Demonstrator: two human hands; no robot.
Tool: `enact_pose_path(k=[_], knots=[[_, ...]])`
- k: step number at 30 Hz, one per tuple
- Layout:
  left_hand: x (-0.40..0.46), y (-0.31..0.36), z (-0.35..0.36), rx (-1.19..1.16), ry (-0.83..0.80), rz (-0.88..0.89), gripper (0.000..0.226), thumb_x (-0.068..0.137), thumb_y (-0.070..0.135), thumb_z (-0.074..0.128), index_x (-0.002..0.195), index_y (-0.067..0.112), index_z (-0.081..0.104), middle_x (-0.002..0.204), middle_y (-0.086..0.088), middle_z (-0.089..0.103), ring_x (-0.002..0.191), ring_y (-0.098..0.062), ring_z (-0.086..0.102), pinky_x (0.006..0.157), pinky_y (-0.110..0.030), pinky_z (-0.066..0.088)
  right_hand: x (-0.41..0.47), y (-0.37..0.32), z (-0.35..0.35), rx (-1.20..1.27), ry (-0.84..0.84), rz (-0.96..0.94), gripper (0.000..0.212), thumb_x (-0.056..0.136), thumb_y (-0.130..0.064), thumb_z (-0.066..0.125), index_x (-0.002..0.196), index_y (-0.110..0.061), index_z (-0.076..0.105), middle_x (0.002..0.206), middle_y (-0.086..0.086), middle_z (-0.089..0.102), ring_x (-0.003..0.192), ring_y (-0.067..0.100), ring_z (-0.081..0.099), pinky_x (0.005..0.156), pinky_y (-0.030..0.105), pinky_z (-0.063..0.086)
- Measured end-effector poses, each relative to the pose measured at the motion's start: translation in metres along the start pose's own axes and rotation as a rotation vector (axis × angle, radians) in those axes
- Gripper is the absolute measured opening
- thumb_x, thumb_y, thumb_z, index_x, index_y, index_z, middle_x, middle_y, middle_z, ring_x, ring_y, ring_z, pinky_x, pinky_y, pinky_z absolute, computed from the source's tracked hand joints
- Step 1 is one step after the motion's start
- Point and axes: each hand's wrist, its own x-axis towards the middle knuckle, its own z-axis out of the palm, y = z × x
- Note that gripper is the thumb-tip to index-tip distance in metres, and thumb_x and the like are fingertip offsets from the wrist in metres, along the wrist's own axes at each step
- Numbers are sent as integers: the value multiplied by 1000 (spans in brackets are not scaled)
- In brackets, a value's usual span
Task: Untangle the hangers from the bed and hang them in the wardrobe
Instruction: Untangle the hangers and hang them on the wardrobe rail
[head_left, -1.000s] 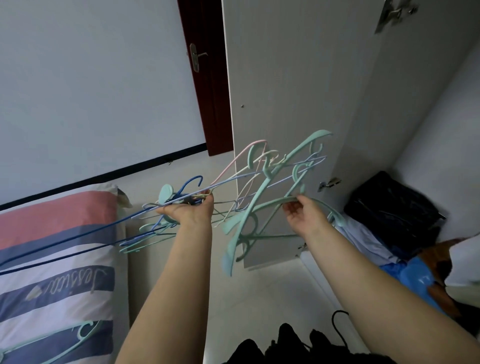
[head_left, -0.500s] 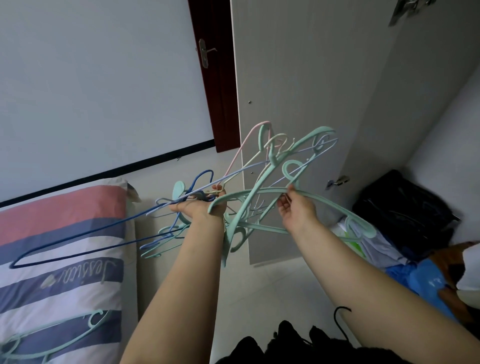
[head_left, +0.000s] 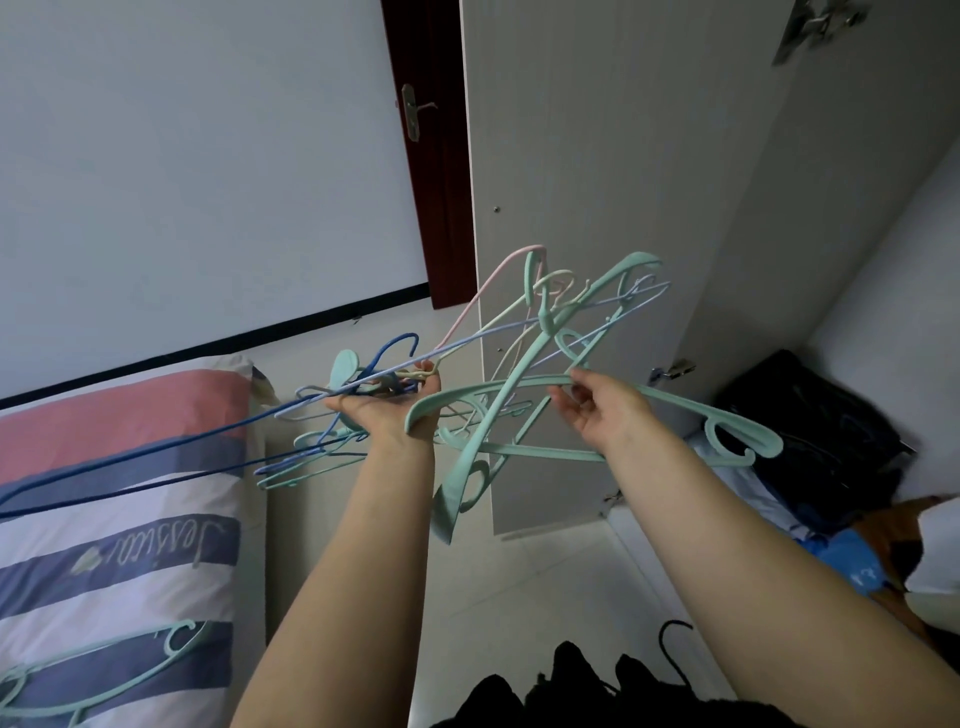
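Observation:
My left hand (head_left: 382, 413) grips a tangled bundle of hangers (head_left: 540, 322) in mint, blue, pink and cream, held up in front of the open wardrobe door (head_left: 597, 182). A long dark blue hanger (head_left: 156, 457) trails from the bundle to the left over the bed. My right hand (head_left: 602, 415) pinches the top arc of a mint green hanger (head_left: 737, 431), which lies crosswise through the bundle and sticks out to the right. Another mint hanger (head_left: 109, 657) lies on the striped bed cover (head_left: 130, 561).
The bed fills the lower left. A dark red room door (head_left: 434, 171) stands behind the wardrobe door. Inside the wardrobe at right lie a black bag (head_left: 815, 431), folded clothes and a blue bag (head_left: 852, 564). Black fabric with a black hook (head_left: 672, 644) sits at the bottom edge.
My right hand has drawn the mint green hanger out to the right, so its far end now sticks out past my wrist. The left hand has kept its grip and risen slightly.

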Motion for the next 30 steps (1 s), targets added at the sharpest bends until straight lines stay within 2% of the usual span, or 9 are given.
enact_pose_path(k=[3,6,10,14,17,21,25,27,30], knots=[[1,-3,2,10,-51,-12,73,80,78,43,108,11,54,112,-14,52,97,-29,52,91,-40,49,0,-9,0,-57,-46,7,16,94,-5,53,78,-4,52,47,8,62,39,18,64,40,28,54],[3,-4,6,6,-89,-18,71,78,77,48,106,12,55,101,-11,53,88,-26,51,76,-40,54,2,-11,-2,-43,-79,-27,14,95,-7,53,80,-7,54,49,6,65,45,17,67,45,28,57],[1,-6,14,53,-148,-7,69,75,75,53,104,13,52,96,-10,49,85,-25,47,71,-40,53,4,-15,-11,-41,-129,-24,22,95,-7,47,74,-9,51,46,5,61,42,17,64,47,30,57],[-6,-4,22,92,-144,34,62,78,75,49,85,13,51,64,-7,53,71,-24,47,82,-36,48,10,-31,-32,-197,-94,-17,24,92,1,43,70,-8,49,42,3,57,38,12,59,42,27,55],[-3,1,21,77,-121,23,66,77,77,50,92,13,51,78,-7,49,70,-22,47,85,-32,47,14,-41,-43,-366,-71,-41,24,94,-6,46,72,-10,53,44,-2,60,38,7,59,40,20,51],[-1,-1,20,44,-119,25,66,76,76,52,97,13,52,87,-9,49,77,-24,48,72,-34,51,14,-45,-41,-358,-104,-53,16,94,-15,56,78,-11,60,53,-3,60,42,5,56,39,16,46],[6,-5,14,-5,-116,-12,63,74,77,51,94,17,49,88,-8,48,74,-23,46,67,-33,50,12,-34,-30,-127,-68,-152,13,90,-9,61,77,-9,59,49,-3,63,40,6,58,36,14,43],[6,-9,11,-20,-108,-23,63,73,78,50,87,17,49,83,-7,49,71,-23,45,66,-31,50,11,-25,-23,1,-15,-201,11,89,-4,62,80,-9,58,60,-1,66,45,7,62,41,18,50],[9,-15,9,-29,-82,-28,70,74,80,47,102,16,51,104,-11,49,78,-26,48,68,-34,51,11,-12,-16,152,104,-265,11,90,-5,61,83,-12,57,80,2,62,65,12,62,46,21,54]])
